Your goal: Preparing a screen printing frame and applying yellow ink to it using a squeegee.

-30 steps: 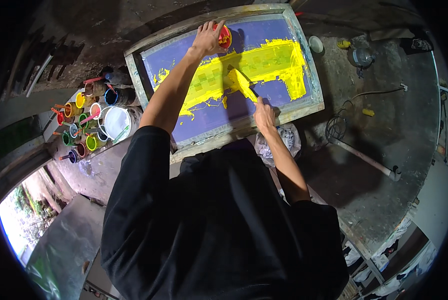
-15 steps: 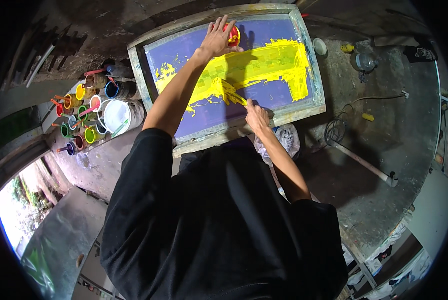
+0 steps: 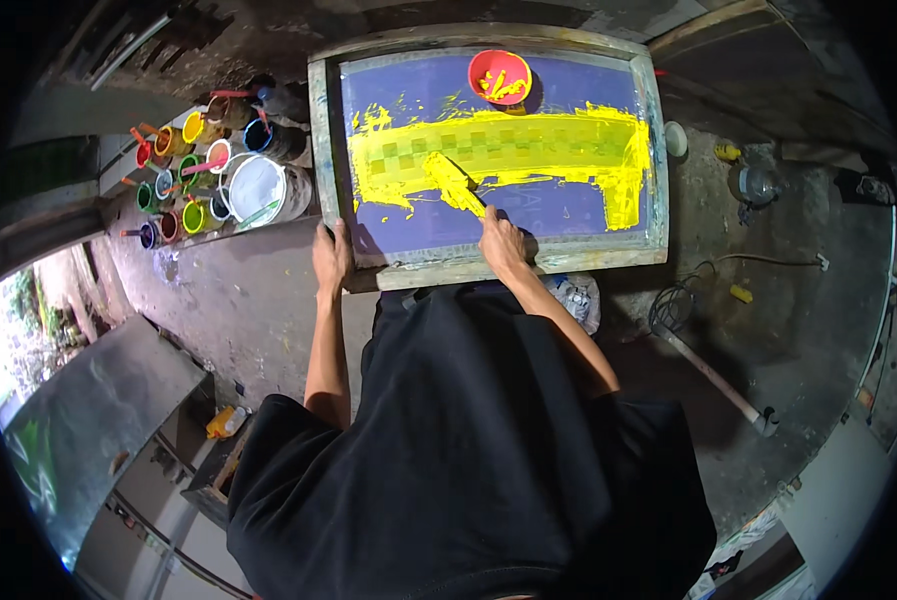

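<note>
A screen-printing frame [image 3: 488, 262] with wooden edges and a purple mesh lies in front of me. A broad band of yellow ink [image 3: 558, 140] runs across the mesh, over a checkered pattern. My right hand [image 3: 505, 243] is closed on the near end of a squeegee-like tool [image 3: 452, 182], thickly coated in yellow; its far end rests on the ink band. My left hand [image 3: 332, 255] grips the frame's near left corner, its fingers partly hidden. Toward the far edge of the mesh sits a red bowl [image 3: 499, 77] with yellow ink inside.
Left of the frame stand several ink pots [image 3: 181, 165] with sticks in them, and a white bucket [image 3: 256, 186]. At right are a white cup [image 3: 675, 140], a clear jug [image 3: 755, 184], a coiled cable [image 3: 672, 309] and a pipe [image 3: 718, 375].
My left hand has left the red bowl and come back to the frame's near left corner. My right hand still holds the squeegee-like tool. The view has shifted, so the frame sits straighter.
</note>
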Tool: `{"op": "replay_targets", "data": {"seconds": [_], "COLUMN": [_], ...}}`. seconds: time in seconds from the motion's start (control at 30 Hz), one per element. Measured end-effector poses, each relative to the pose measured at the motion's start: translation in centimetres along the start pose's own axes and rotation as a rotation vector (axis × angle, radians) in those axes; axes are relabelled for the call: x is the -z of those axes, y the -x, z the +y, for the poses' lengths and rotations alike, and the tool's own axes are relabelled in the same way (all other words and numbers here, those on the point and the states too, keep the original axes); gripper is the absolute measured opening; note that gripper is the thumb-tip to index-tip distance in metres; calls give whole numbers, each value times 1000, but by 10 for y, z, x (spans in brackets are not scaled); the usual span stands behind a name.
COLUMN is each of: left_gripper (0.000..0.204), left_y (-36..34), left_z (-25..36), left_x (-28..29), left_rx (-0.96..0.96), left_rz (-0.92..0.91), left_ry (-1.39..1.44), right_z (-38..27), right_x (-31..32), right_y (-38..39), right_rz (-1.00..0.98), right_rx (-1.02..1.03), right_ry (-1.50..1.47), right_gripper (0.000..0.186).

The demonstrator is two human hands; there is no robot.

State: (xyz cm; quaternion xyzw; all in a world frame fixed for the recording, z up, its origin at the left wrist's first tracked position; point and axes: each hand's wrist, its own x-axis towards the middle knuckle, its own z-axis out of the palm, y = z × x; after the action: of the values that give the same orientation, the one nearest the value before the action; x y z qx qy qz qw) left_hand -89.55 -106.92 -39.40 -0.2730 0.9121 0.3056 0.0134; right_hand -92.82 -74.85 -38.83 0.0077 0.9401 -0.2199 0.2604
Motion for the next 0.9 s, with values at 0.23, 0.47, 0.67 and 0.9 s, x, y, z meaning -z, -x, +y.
{"op": "replay_targets", "data": {"seconds": [0.23,0.47,0.67,0.9], "left_gripper": [50,47,47,47], "left_y": [18,25,26,31], "left_z": [-3,-3,0,6], "left_x": [-13,-17,-17,-18], "left_rx": [88,111,104,130], "left_rz": [-28,4,-14,-24], "left_ry": [275,310,378,390], "right_z": [-53,-46,-59,-64], "right_x": [-18,21,49,37], "right_y": [-10,-51,-111,-90], "right_rz": [11,54,123,-20], "right_rx": [213,369,418,387], "right_ry": [25,60,155,141], "right_gripper": [26,24,24,27]}}
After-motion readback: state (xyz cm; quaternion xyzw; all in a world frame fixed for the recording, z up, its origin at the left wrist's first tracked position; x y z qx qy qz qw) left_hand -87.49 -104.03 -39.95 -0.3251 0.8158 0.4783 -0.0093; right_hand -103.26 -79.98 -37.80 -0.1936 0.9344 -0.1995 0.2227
